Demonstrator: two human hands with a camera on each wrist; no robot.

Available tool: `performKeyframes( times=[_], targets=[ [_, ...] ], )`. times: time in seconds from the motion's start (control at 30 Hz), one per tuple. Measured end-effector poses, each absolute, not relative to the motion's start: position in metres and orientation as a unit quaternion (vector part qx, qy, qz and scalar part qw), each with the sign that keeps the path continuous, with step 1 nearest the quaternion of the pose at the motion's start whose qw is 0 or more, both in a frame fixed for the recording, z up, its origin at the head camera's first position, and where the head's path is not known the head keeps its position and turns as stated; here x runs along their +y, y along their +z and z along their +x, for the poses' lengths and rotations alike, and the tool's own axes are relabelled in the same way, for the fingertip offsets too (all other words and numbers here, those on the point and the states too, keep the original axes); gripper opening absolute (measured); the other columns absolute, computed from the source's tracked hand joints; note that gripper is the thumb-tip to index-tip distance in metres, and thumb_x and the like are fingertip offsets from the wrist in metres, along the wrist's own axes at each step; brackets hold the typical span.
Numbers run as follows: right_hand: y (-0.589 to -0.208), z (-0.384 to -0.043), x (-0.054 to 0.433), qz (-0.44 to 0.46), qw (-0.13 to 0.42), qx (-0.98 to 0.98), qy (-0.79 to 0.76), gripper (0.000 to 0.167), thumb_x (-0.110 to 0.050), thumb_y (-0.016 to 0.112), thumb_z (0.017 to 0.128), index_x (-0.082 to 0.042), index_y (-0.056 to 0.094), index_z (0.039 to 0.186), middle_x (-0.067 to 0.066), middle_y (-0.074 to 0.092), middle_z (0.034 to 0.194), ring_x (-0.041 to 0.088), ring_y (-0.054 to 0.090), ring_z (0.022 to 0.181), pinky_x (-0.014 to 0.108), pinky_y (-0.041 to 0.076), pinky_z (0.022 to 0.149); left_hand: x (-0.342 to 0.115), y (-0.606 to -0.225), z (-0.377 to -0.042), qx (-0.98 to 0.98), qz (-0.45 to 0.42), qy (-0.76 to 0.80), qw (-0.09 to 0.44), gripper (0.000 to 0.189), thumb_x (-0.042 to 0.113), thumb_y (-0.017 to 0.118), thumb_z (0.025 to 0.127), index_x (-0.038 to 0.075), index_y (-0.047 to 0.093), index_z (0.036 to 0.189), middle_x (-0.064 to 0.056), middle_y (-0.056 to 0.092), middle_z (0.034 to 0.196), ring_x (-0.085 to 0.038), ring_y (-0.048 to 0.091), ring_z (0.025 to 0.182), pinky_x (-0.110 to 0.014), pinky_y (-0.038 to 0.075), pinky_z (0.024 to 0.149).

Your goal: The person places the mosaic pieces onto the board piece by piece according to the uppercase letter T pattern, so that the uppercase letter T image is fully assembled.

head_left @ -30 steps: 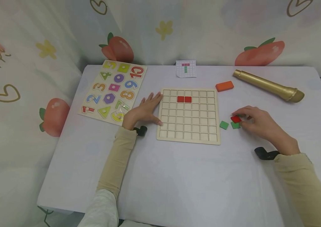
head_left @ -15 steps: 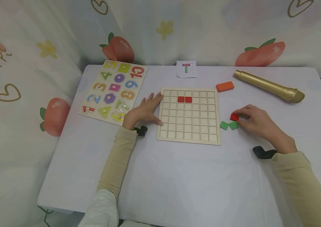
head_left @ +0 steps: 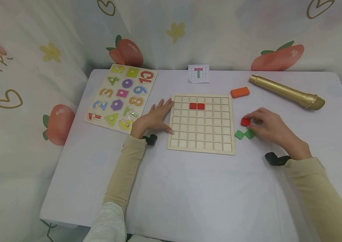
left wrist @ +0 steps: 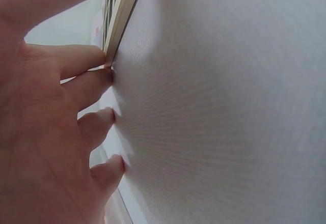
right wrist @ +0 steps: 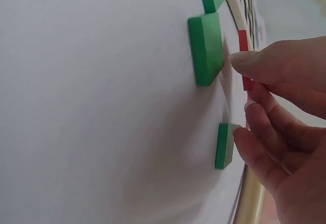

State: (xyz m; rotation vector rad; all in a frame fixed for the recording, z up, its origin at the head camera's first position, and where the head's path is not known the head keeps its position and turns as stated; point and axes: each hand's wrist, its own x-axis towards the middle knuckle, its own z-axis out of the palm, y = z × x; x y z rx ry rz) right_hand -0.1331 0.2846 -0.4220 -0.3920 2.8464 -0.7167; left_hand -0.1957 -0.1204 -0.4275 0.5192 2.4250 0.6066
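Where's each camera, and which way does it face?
Head: worn there, facing forward and down at the board, left hand, right hand and sleeves.
Left wrist: worn there, facing that hand's fingers at the board's edge.
Right wrist: worn there, facing that hand pinching a red tile near green tiles.
Head and right wrist share that red tile.

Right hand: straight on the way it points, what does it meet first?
Probably the pale wooden grid board, at its right edge, with the red square tile pinched in the right hand leading. Height is unclear; it may pass above that edge.
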Motion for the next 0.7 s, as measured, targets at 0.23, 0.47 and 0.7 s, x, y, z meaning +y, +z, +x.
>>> performKeyframes(
  times=[0.23, 0.47, 0.7],
  targets=[
    [-0.420, -0.143, 0.271, -0.134, 0.084, 0.955, -0.252, 0.034, -0.001, 0.068, 0.091, 0.002, 0.068, 0.125, 0.022, 0.061, 0.115, 0.038, 0.059, 0.102, 0.053, 0.052, 0.087, -0.121, -0.427, -0.195, 0.908, 0.194, 0.230, 0.291, 0.122, 0.036, 0.089, 0.080, 0.016, 0.006, 0.167, 0.003, -0.006, 0.175, -0.021, -0.016, 0.160, -0.044, -0.012, 0.130],
    [-0.421, -0.158, 0.253, -0.144, 0.085, 0.947, -0.273, 0.034, -0.002, 0.067, 0.092, 0.001, 0.068, 0.126, 0.021, 0.061, 0.115, 0.037, 0.057, 0.104, 0.051, 0.050, 0.088, -0.122, -0.428, -0.196, 0.908, 0.196, 0.229, 0.290, 0.122, 0.037, 0.088, 0.080, 0.015, 0.005, 0.167, 0.002, -0.006, 0.175, -0.021, -0.016, 0.160, -0.044, -0.012, 0.130],
    [-0.424, -0.174, 0.232, -0.152, 0.086, 0.944, -0.280, 0.034, -0.004, 0.069, 0.092, 0.002, 0.069, 0.125, 0.021, 0.060, 0.113, 0.038, 0.058, 0.103, 0.051, 0.051, 0.090, -0.123, -0.428, -0.195, 0.907, 0.198, 0.230, 0.290, 0.121, 0.038, 0.087, 0.081, 0.016, 0.004, 0.167, 0.003, -0.007, 0.175, -0.022, -0.016, 0.160, -0.043, -0.013, 0.130]
  ],
)
